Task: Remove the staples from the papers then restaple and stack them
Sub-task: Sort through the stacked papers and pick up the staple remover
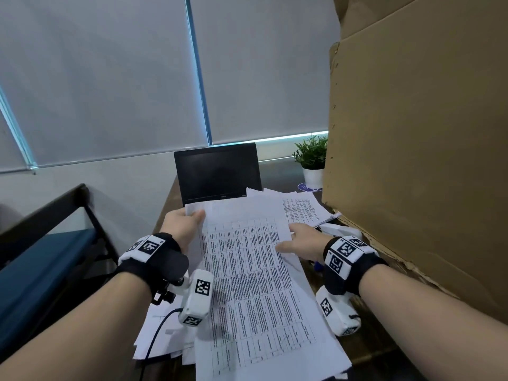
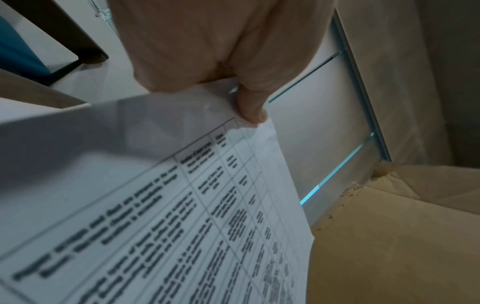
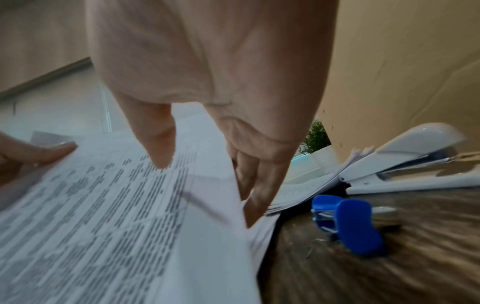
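Observation:
A set of printed papers (image 1: 247, 270) with a dense table is held a little above the desk by both hands. My left hand (image 1: 196, 215) pinches its far left corner, thumb on top; the left wrist view shows the thumb (image 2: 249, 107) pressed on the sheet (image 2: 155, 205). My right hand (image 1: 286, 237) grips the right edge, thumb (image 3: 158, 144) on top and fingers (image 3: 257, 185) curled under the sheet (image 3: 116, 205). A white stapler (image 3: 405, 164) and a blue staple remover (image 3: 350, 224) lie on the desk just right of that hand. No staple can be made out.
More loose papers (image 1: 162, 334) lie under the held set, others at the back right (image 1: 305, 207). An open black laptop (image 1: 217, 174) stands behind, a potted plant (image 1: 312, 160) beside it. A tall cardboard box (image 1: 412, 133) walls off the right. The desk's left edge (image 1: 165, 207) drops off beside a blue chair (image 1: 41, 270).

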A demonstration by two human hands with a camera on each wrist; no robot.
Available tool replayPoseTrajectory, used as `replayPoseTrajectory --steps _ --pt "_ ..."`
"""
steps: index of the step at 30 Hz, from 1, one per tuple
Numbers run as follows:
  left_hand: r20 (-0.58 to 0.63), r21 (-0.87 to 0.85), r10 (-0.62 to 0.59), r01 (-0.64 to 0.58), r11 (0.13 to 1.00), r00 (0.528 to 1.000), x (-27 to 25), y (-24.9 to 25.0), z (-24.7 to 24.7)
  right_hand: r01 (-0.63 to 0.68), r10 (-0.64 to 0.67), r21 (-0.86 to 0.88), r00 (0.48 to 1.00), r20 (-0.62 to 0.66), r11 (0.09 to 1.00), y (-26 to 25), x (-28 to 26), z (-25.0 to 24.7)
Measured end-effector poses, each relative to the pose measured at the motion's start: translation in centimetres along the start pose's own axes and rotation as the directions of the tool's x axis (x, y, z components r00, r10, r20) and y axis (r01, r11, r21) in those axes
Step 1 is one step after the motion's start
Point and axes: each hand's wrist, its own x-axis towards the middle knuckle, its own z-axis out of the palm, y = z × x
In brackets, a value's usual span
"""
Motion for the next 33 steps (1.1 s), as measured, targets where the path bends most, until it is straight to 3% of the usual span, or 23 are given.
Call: replayPoseTrajectory --steps 3,6,9,12,16,18,21,24,26,28,31,33 --pt "-0.037 -0.094 0.044 -0.047 0.994 0.998 -0.7 1.0 -0.9 0.093 -0.063 0.193 0.986 -0.153 0.977 -1.0 -0.1 0.2" --pt "0.029 -0.138 0.003 0.001 0.990 1.000 -1.0 1.3 -2.2 0.198 -0.065 0.360 0.935 -0.349 0.912 -3.0 -0.2 -0.1" --pt "0.070 -0.036 -0.020 0.022 0.999 0.997 -0.9 0.8 -3.2 0.295 -0.112 0.327 0.871 -0.477 0.898 -5.7 -0.4 -1.0" --pt "-0.059 -0.031 0.123 -0.125 0.992 0.991 -1.2 1.5 -3.1 0.430 -0.189 0.326 0.801 -0.568 0.842 -8.6 -1.1 -1.8" --pt "-0.246 -0.080 0.320 -0.348 0.934 0.915 -1.3 3.2 -2.8 0.572 -0.289 0.281 0.708 -0.645 0.771 -11.3 -2.1 -1.9" --pt "-0.267 -0.033 0.357 -0.378 0.925 0.895 -1.2 3.1 -2.8 0.575 -0.309 0.285 0.720 -0.621 0.767 -11.3 -2.2 -1.4" --pt "-0.194 0.030 0.324 -0.324 0.946 0.926 -1.1 1.7 -2.8 0.482 -0.281 0.307 0.808 -0.517 0.821 -10.2 -2.4 -0.4" --pt "-0.041 0.176 0.152 -0.143 0.974 0.988 -0.6 -1.0 -2.8 0.243 -0.168 0.195 0.926 -0.338 0.950 -7.4 -1.8 0.6" --pt "0.059 0.272 0.013 -0.029 0.962 0.998 -0.6 -2.5 -2.6 0.076 -0.059 0.068 0.975 -0.216 0.995 -5.5 -1.4 1.0" --pt "0.093 0.361 -0.050 0.013 0.933 0.994 -0.9 -3.3 -2.3 -0.042 0.035 -0.063 0.994 -0.101 0.997 -3.9 -1.5 1.3" --pt "0.111 0.470 -0.156 0.087 0.879 0.981 -1.6 -4.0 -2.2 -0.058 0.072 -0.242 0.996 0.047 0.969 -2.6 -2.1 1.7" --pt "0.124 0.518 -0.200 0.108 0.848 0.972 -1.9 -4.2 -2.3 -0.080 0.104 -0.262 0.991 0.081 0.962 -1.7 -1.7 2.2"
